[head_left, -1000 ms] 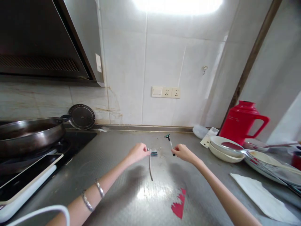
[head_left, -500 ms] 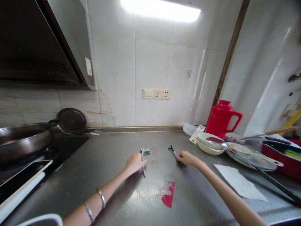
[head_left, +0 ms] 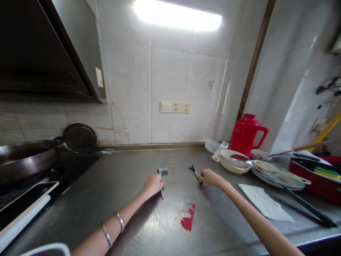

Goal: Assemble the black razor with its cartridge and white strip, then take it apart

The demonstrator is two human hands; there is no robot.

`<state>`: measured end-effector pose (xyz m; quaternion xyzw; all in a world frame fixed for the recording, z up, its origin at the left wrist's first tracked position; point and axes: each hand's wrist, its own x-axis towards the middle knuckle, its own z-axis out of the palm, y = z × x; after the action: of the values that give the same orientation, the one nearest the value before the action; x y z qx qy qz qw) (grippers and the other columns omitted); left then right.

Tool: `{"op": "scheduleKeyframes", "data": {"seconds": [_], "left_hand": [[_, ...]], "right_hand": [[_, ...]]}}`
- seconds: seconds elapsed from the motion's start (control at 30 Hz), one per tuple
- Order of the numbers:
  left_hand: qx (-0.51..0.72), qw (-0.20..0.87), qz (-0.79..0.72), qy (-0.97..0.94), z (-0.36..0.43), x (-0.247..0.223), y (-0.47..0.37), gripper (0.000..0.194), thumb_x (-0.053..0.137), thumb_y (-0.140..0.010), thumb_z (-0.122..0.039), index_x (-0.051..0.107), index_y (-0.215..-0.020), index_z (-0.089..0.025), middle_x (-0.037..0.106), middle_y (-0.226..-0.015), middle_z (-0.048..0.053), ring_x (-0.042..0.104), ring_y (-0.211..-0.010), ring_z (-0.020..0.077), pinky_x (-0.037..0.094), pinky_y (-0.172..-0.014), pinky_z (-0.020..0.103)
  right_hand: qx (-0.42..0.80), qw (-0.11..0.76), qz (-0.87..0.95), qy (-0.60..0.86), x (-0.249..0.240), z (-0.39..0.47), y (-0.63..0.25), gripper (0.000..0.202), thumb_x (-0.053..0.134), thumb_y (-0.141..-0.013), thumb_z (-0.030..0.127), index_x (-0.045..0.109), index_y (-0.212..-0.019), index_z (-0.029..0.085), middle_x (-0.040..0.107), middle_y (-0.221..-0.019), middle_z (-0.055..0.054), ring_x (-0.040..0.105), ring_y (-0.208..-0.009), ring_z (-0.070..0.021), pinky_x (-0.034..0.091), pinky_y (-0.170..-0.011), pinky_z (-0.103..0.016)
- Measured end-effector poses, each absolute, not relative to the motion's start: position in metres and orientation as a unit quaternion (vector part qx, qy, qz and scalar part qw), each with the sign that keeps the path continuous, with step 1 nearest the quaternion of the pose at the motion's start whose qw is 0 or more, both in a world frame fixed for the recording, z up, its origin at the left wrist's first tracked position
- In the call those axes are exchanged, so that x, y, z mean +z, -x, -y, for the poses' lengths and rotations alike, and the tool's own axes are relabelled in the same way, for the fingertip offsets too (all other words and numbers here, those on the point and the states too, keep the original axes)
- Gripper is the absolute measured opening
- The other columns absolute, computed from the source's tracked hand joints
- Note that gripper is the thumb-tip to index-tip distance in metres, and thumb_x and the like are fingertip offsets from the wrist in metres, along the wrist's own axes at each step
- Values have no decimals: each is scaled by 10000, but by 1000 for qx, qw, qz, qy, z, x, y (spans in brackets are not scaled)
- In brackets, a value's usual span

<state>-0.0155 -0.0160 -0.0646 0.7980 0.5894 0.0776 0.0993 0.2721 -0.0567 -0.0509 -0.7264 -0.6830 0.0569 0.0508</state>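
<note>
My left hand (head_left: 153, 184) is closed around a thin pale strip or handle (head_left: 162, 193), held near the middle of the steel counter (head_left: 128, 220). Just behind its upper end lies a small clear and teal item (head_left: 164, 171), too small to make out fully. To the right, the fingers of my right hand (head_left: 210, 177) are pinched together at the side of a black and silver razor (head_left: 196, 175). The razor's head points away toward the wall. Between my arms, nearer to me, is a torn red patch (head_left: 188, 218) on the counter.
At right stand a red thermos (head_left: 243, 135), stacked bowls (head_left: 234, 163), plates with utensils, a white napkin (head_left: 265, 202) and a red pot (head_left: 314, 181). A pan (head_left: 26, 160) sits on the stove at left. Sockets (head_left: 176, 107) are on the wall.
The view has shifted slightly right. My right fingers have moved a little up along the razor, so its black handle end now shows. My left hand keeps its hold on the pale strip.
</note>
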Motion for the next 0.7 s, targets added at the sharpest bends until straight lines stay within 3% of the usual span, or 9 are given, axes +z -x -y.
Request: {"op": "scheduleKeyframes", "data": {"seconds": [0.17,0.33,0.53,0.7], "left_hand": [[79,59,-591,-800,18,-62,17,293,425,-791,-281,666,-892,-148,678,-930,153,642,-865,256,483,-685,317],[100,27,-567,-817,31,-48,11,319,382,-826,-281,672,-853,-152,681,-902,140,639,-862,249,468,-696,313],[127,21,-525,-841,64,-26,-13,354,326,-874,-321,638,-916,-161,674,-886,125,634,-854,231,441,-729,314],[138,20,-501,-854,77,-22,-21,330,327,-875,-295,596,-1018,-169,671,-888,128,632,-854,230,433,-726,316]], "right_hand": [[42,88,710,697,-43,63,-256,291,473,-801,330,658,-679,142,668,-700,-99,604,-647,-163,327,-539,-224],[113,224,731,635,-36,65,-219,274,477,-797,317,629,-653,141,631,-577,-38,562,-554,-119,368,-521,-203],[334,408,608,594,-32,67,-168,279,502,-778,377,602,-889,141,669,-855,-70,611,-647,-137,376,-320,-152],[373,463,556,581,-29,70,-155,235,571,-750,341,571,-866,137,673,-787,-64,640,-631,-143,366,-287,-117]]}}
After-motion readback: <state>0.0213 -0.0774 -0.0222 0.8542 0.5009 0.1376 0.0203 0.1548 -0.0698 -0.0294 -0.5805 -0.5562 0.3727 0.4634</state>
